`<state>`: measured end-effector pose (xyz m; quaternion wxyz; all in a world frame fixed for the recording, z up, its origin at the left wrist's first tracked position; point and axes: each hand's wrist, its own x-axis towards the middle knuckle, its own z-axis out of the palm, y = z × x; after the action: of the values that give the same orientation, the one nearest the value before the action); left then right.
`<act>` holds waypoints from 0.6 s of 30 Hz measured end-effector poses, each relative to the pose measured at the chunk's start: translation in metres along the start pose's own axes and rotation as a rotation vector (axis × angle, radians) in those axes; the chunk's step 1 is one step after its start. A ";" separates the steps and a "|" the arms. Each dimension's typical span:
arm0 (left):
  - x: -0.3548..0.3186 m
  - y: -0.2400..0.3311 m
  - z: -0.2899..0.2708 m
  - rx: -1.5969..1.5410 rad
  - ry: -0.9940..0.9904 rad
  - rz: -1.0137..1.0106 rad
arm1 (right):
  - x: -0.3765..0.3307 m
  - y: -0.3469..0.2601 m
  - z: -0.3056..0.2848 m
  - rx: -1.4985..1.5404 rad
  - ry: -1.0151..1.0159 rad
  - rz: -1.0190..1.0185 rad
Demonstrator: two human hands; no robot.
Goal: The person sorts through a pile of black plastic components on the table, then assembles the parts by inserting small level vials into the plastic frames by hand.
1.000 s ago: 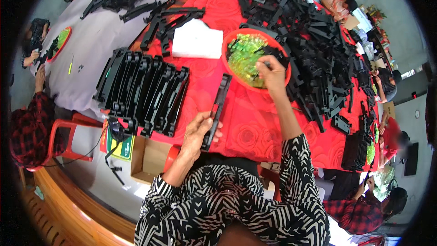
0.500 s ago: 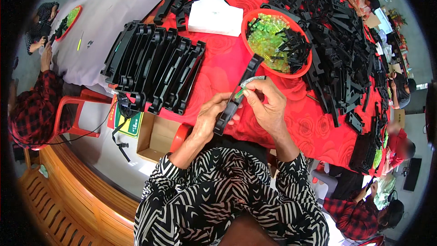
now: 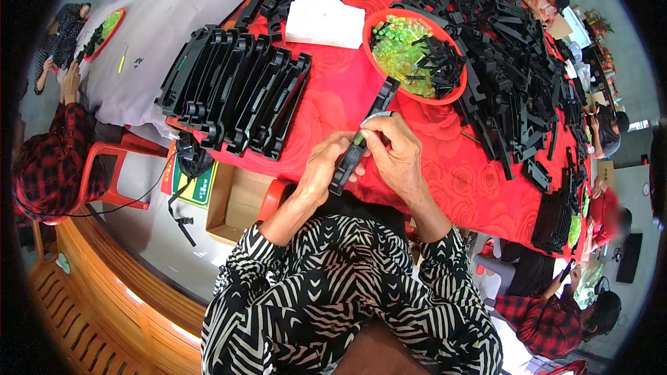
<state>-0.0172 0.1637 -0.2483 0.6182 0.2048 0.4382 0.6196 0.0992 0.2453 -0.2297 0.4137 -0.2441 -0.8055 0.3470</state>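
Note:
My left hand (image 3: 325, 165) is closed round the lower half of a narrow black plastic bar (image 3: 383, 96), held tilted above the table's near edge. Closed on the bar's middle from the other side is my right hand (image 3: 397, 151), with a pale band across its index finger. My right thumb lies against a small green vial (image 3: 358, 139) that sits at the middle of the bar. Some fingertips are hidden behind the bar. Just beyond my hands stands a red bowl (image 3: 366, 48) holding green-yellow vials (image 3: 403, 45) and small black pieces (image 3: 442, 69).
On my left stands a row of black bars (image 3: 233, 90), beside a white paper box (image 3: 323, 21). A large heap of loose bars (image 3: 504, 55) covers the right side of the red tablecloth (image 3: 445, 187). A cardboard box (image 3: 240, 201) sits below the edge. Other people work around the tables.
My right thumb and fingers have closed in on the bar. The green vial, which stuck out from my right fingertips, now lies in at the bar's middle. My view has shifted slightly.

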 end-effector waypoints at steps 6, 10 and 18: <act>-0.007 0.000 0.010 0.113 0.029 0.059 | -0.011 -0.007 -0.008 -0.356 0.120 -0.273; -0.014 0.001 0.015 0.133 -0.017 0.079 | -0.020 -0.018 -0.017 -0.536 0.108 -0.338; -0.010 -0.027 0.024 0.393 0.011 0.163 | -0.044 -0.020 -0.028 -0.704 0.047 -0.351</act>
<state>0.0191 0.1574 -0.2545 0.5118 0.3528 0.5361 0.5712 0.1439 0.2122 -0.2250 0.3762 -0.2373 -0.8951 -0.0322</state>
